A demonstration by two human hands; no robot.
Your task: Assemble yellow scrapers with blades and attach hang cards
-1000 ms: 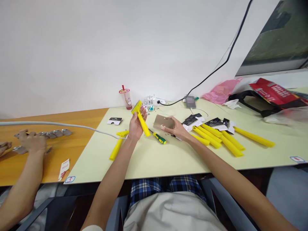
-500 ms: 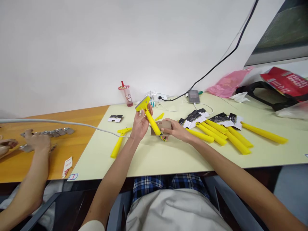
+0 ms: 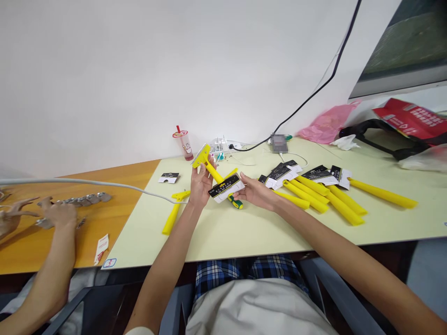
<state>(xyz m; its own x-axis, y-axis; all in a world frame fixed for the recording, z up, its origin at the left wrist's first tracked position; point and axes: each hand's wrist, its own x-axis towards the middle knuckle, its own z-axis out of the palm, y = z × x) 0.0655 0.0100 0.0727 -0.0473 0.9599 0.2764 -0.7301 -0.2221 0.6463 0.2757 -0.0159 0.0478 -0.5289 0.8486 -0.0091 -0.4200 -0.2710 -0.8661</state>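
**Yellow scraper meets its paper card**

Yellow plastic is what the left hand [image 3: 199,185] grips: a scraper [image 3: 211,169] with a flat wide head and a long thin handle. The fingers are curled shut around the handle, close under the head. The right hand [image 3: 256,191] pinches a black and white card [image 3: 226,188] by its right end, fingers closed on it, and holds it across the lower part of the handle. Both things are held up just above the pale table [image 3: 244,228], near the person's middle.

The scraper's long line runs on a slant. The head points up, to the left and away from the person, toward the wall. The handle end points down and to the right, toward a green screwdriver [image 3: 235,202] lying on the table just below the card.

To do this well, I think the left hand should keep the scraper very steady. The right hand should keep the card flat and square to the handle, so it sits straight. Slow moves look best here, as thin card can bend.

More yellow handles [image 3: 324,197] lie in a row to the right, with more cards beside them. Another person's hand [image 3: 59,214] rests on the wooden table far to the left.
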